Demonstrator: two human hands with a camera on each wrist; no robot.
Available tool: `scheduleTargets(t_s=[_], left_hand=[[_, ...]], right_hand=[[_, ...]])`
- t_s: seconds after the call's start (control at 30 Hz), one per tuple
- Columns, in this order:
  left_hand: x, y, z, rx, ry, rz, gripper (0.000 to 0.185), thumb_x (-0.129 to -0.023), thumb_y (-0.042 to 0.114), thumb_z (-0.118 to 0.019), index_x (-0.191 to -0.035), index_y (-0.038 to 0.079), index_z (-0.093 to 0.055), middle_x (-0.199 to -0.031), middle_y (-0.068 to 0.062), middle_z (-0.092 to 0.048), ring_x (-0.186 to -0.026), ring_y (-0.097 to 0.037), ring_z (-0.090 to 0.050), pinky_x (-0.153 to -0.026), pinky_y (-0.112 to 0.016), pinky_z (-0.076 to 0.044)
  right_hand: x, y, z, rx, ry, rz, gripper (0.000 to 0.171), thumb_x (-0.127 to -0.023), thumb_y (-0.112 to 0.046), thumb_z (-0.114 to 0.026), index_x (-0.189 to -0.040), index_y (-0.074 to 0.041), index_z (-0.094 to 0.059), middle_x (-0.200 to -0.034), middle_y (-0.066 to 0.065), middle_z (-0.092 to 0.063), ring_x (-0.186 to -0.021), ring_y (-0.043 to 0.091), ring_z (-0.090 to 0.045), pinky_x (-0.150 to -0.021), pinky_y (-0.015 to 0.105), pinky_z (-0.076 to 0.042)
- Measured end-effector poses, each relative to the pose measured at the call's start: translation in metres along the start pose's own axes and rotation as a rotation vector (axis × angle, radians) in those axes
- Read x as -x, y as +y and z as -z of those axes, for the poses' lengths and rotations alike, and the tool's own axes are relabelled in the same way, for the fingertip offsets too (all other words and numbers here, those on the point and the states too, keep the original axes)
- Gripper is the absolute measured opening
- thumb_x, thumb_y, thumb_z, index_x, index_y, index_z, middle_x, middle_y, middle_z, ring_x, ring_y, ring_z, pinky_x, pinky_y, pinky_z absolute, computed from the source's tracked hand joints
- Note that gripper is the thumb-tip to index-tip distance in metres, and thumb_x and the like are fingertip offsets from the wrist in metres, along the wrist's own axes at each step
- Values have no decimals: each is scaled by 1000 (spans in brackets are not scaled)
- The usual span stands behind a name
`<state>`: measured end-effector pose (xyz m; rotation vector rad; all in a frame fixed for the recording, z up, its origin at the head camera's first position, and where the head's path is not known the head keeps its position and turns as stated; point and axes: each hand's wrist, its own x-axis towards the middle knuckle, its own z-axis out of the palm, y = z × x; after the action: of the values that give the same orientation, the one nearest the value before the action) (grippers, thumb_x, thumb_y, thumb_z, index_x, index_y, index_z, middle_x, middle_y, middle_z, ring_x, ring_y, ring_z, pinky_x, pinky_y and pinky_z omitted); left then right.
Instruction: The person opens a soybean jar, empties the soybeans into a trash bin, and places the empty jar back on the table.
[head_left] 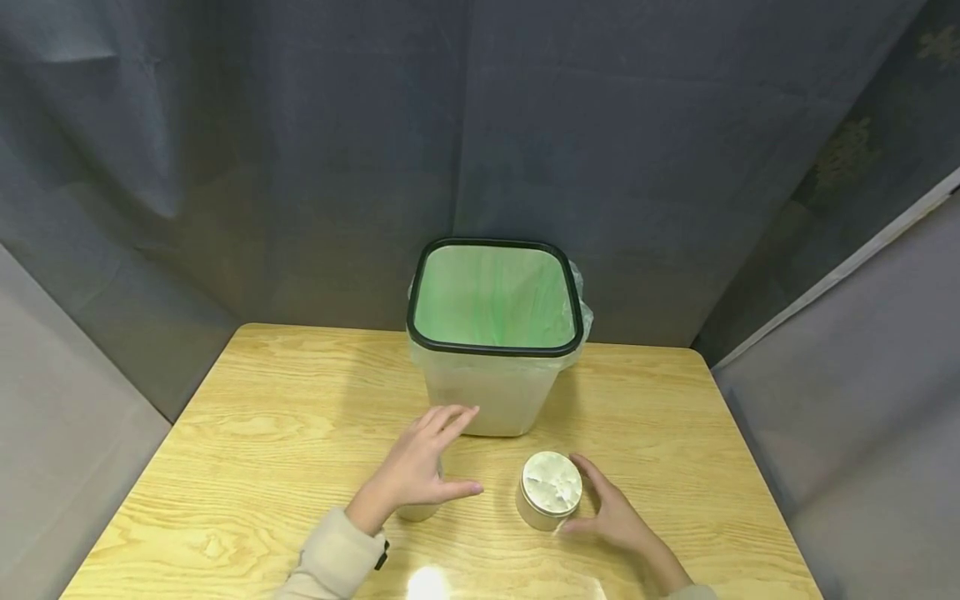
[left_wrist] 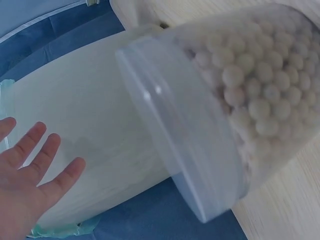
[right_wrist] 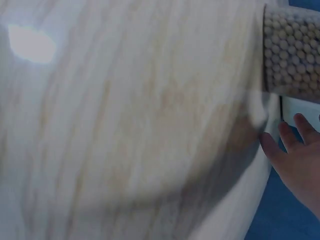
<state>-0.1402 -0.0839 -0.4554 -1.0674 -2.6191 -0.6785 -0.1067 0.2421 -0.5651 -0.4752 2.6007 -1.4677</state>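
My left hand (head_left: 420,467) is stretched over the table, thumb apart from its fingers, partly covering a beige cylindrical jar (head_left: 416,512). In the left wrist view a clear-lidded jar of pale round beads (left_wrist: 265,85) lies close to the camera, and the hand (left_wrist: 30,180) shows spread fingers. Beside a round jar with a crumpled white top (head_left: 546,508), my right hand (head_left: 611,512) has fingers and thumb parted around its right side; contact is unclear. In the right wrist view, that hand (right_wrist: 300,160) is below a jar of beads (right_wrist: 292,55); which jar this is, I cannot tell.
A pale bin (head_left: 495,392) with a black rim and a green-tinted liner bag stands behind the hands. The wooden table (head_left: 262,450) ends at the dark curtain (head_left: 337,167) behind it. Grey panels (head_left: 855,400) flank both sides.
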Motion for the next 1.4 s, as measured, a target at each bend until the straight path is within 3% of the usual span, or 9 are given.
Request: scheduleTargets(t_s=[0.13,0.23,0.37,0.5,0.63,0.7,0.93,1.13,1.4], left_hand=[[-1,2,-3,-17,-4,3,94,-69,62,-64,-143,15,-29,-132,-5,-43,-119,-22,-41,-94,-44,-38],[0,3,-4,-12,-15,20,94,-70,62,-64,-143,15,-29,-133,-5,-42,-120,-22,-40,-96,-44,-36],[0,4,-5,-11,-28,37,94,-70,61,-65,-144,17,-28,-134,-4,-42,-121,-21,-39,-97,-43,-35],[1,5,-7,-15,-27,45,94,-70,63,-63,-145,19,-26,-133,-3,-42,-119,-19,-41,-94,-41,-39],[1,5,-11,2,-30,61,93,-71,65,-61,-145,23,-23,-134,-2,-42,-119,-20,-41,-86,-39,-45],[2,6,-13,39,-32,65,93,-72,64,-61,-146,23,-22,-134,-3,-42,-120,-21,-41,-85,-40,-46],[1,7,-25,230,-24,77,89,-74,56,-64,-144,16,-27,-137,-6,-40,-123,-24,-38,-91,-50,-39],[-4,9,-35,318,-51,132,88,-74,57,-63,-144,16,-28,-139,-3,-38,-124,-23,-37,-92,-51,-38],[-17,16,-44,442,-77,159,83,-75,46,-69,-143,19,-30,-140,-3,-36,-125,-22,-36,-95,-50,-35]], right_hand=[[-4,1,-7,-128,-27,-16,107,-57,-22,-85,-142,-6,-23,-144,16,-30,-133,36,-18,-104,50,-12],[-7,2,-12,-218,-37,-17,108,-56,-16,-85,-142,-6,-22,-144,14,-29,-134,32,-15,-106,28,-14],[-11,6,-17,-244,-19,8,105,-54,-14,-86,-141,-9,-27,-139,12,-37,-130,25,-27,-99,12,-17],[-12,7,-19,-237,-4,5,101,-53,-14,-87,-138,-16,-33,-132,6,-45,-123,18,-38,-103,32,-22],[-10,6,-21,-236,20,-7,101,-52,-15,-88,-137,-16,-34,-133,7,-45,-123,29,-36,-101,56,-19],[-8,5,-21,-228,42,-20,100,-51,-16,-88,-136,-15,-36,-132,8,-45,-123,34,-36,-100,60,-18],[-5,-10,-16,-210,128,-77,94,-48,-16,-89,-130,-15,-43,-123,3,-53,-115,27,-44,-99,57,-22],[-1,-24,-4,-210,161,-95,94,-46,-15,-90,-129,-13,-44,-119,2,-55,-109,16,-48,-97,49,-24],[1,-40,19,-55,160,64,91,-52,-18,-89,-130,-8,-42,-120,4,-54,-106,13,-51,-91,48,-37]])
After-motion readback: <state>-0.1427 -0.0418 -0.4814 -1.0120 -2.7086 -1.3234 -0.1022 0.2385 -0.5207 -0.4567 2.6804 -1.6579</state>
